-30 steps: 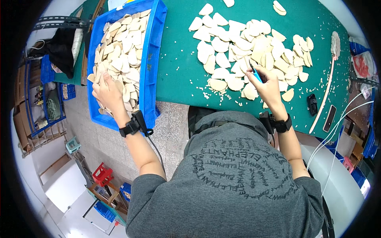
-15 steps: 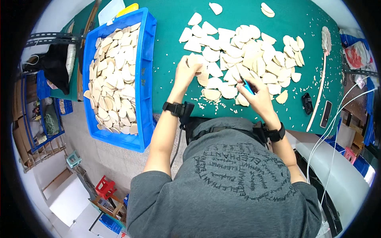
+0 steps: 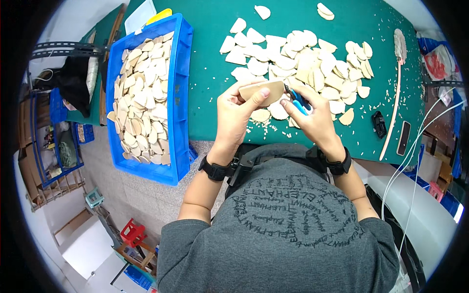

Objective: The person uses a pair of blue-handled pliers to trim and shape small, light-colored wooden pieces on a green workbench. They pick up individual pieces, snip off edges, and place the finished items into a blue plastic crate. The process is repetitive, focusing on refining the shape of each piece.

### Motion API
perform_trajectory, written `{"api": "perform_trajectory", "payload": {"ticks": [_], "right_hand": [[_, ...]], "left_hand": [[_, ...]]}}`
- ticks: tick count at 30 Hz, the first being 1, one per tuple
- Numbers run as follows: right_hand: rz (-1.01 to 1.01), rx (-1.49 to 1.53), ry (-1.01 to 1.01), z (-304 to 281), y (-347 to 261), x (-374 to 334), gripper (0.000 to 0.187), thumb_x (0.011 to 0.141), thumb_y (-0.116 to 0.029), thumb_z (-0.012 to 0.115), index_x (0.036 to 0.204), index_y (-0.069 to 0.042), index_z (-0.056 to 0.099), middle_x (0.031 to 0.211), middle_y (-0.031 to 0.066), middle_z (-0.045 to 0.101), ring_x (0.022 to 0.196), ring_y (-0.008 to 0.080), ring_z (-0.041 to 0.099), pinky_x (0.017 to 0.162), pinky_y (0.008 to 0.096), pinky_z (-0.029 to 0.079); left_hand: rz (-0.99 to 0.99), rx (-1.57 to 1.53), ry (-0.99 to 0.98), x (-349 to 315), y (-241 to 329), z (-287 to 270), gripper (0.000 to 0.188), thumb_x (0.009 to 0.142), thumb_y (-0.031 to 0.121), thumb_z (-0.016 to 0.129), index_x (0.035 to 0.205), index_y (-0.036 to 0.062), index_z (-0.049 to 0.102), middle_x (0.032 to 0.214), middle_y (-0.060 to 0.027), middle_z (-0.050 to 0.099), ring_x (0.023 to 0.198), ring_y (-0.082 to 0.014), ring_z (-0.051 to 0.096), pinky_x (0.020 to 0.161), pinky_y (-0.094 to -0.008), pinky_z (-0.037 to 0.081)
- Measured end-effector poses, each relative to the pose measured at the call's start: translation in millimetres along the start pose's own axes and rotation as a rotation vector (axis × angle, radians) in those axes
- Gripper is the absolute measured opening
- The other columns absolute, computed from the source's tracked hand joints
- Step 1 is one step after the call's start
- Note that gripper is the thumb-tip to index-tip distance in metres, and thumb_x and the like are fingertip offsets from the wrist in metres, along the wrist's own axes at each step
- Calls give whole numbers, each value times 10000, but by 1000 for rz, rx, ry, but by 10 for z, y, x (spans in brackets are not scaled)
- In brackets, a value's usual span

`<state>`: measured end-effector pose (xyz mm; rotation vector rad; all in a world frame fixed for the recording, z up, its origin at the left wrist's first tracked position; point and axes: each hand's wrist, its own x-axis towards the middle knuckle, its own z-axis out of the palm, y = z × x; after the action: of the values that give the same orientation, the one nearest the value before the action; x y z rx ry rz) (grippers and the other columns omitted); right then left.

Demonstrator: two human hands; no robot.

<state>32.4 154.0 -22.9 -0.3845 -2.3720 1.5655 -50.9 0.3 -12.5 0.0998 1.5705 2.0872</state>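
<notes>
Since half a second ago, both hands have lifted off the pile and come together above the near edge of the green table point(image 3: 205, 97). Now the left hand point(image 3: 233, 115) is closed around a tan, half-round flat piece point(image 3: 261, 92), thumb on its face and fingers curled behind it. That piece sits at about 12 o'clock from the centre of the view, raised over the table's front edge. Just beside it at 3 o'clock, the right hand point(image 3: 312, 117) grips a small blue-handled cutting tool point(image 3: 298, 101), whose tip meets the right end of the piece. Both wrists wear black bands.

Beyond the hands, toward 12 and 1 o'clock, a loose pile of pale pieces point(image 3: 303, 63) of the same shape spreads over the table, with small offcuts scattered among them. At 9 to 10 o'clock, a blue plastic crate point(image 3: 181, 93) holds many more of these pieces. At 3 o'clock, a long pale brush point(image 3: 394, 93) lies along the table's right side.
</notes>
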Motion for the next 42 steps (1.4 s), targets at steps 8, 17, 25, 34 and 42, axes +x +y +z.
{"api": "perform_trajectory", "payload": {"ticks": [8, 17, 25, 34, 42], "right_hand": [[-23, 57, 34, -6, -37, -21, 273, 751, -199, 717, 917, 8, 655, 733, 125, 627, 650, 213, 603, 607, 307, 472], [-128, -30, 43, -39, -25, -18, 235, 738, -174, 701, 893, -2, 656, 728, 128, 623, 634, 243, 606, 598, 316, 475], [-9, 43, -22, -22, 14, -56, 217, 760, -171, 694, 884, 2, 651, 660, 77, 606, 587, 156, 569, 548, 280, 440], [96, 234, -33, -75, 51, -56, 182, 837, -174, 666, 934, -24, 634, 705, -29, 567, 612, 28, 474, 540, 188, 373], [99, -78, -64, 157, 717, 53, 256, 779, -251, 669, 880, -16, 667, 730, 115, 639, 636, 185, 608, 619, 290, 472]], "left_hand": [[101, 67, 39, -104, 19, 74, 342, 786, 115, 746, 1068, -35, 624, 954, -103, 665, 835, -112, 628, 736, -227, 513], [165, 135, 36, -142, -9, 59, 324, 786, 108, 746, 1059, -29, 637, 936, -97, 666, 815, -102, 622, 692, -213, 507], [91, 55, -13, -128, -58, -15, 322, 794, 104, 734, 1058, -38, 617, 978, -103, 650, 842, -128, 631, 723, -241, 536], [-143, -146, -114, -119, 89, -191, 273, 801, 140, 699, 1014, -8, 614, 1016, -76, 617, 860, -140, 619, 686, -307, 577], [64, 134, 309, -274, 174, -804, 158, 811, 130, 688, 721, 78, 570, 563, 61, 437, 486, -16, 373, 442, -191, 257]]}}
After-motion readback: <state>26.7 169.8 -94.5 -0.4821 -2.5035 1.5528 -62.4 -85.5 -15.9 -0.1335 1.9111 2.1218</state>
